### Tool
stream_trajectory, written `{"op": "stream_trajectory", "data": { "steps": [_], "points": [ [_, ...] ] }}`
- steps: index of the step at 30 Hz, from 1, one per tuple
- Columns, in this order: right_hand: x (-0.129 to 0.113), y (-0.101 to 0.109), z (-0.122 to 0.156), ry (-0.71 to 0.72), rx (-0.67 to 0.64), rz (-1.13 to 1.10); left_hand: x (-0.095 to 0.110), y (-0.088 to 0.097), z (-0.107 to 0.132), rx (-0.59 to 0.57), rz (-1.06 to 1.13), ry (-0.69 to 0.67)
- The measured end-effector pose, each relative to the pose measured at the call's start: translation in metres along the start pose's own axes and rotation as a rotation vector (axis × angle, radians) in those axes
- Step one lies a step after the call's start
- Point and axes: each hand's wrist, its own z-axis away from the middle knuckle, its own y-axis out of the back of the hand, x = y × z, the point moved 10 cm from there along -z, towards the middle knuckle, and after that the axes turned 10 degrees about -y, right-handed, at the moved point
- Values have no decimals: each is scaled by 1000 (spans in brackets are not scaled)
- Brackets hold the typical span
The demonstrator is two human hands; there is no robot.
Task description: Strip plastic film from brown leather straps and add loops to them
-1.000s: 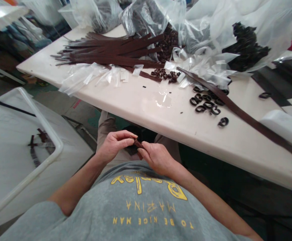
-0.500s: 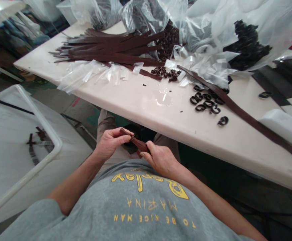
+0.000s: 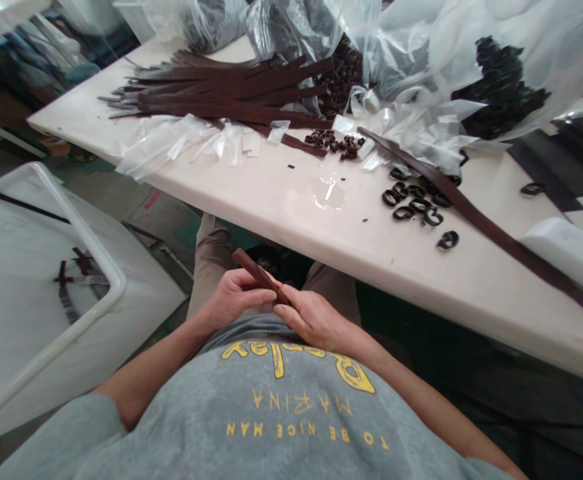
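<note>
A brown leather-like strap is held over my lap, in front of the table's edge. My left hand pinches it between thumb and fingers, with one end sticking out beyond the hand. Close beside it, my right hand grips the strap farther along with its thumb on top. The two hands nearly touch. Whatever part of the strap lies inside or under the right hand is hidden.
On the white table lie a pile of brown straps, black loops, small brown loops and clear plastic bags. A long brown strap crosses the right side. A white bin stands at left.
My left hand has slid along the strap toward my right hand and slightly down, so more of the strap's end sticks out. The right hand stays nearly in place.
</note>
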Motion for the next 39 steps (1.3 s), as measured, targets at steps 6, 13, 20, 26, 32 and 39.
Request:
{"op": "stream_trajectory", "data": {
  "steps": [6, 13, 20, 26, 32, 39],
  "points": [
    [23, -1, 3, -182, 63, 284, 0, 17, -6, 80, 1, -87],
    [19, -13, -6, -206, 105, 458, -2, -7, 0, 21, 0, 10],
    [13, 6, -11, -196, 198, 341, -6, 4, 1, 74, 68, -26],
    [33, 17, -4, -186, -25, -101, -23, 71, -6, 382, 456, -46],
    [40, 7, -18, -189, -8, -158, -29, 64, 5, 385, 626, -100],
    [20, -13, -60, -63, -29, -54, -20, 25, 22, 292, 535, -139]
  ]
}}
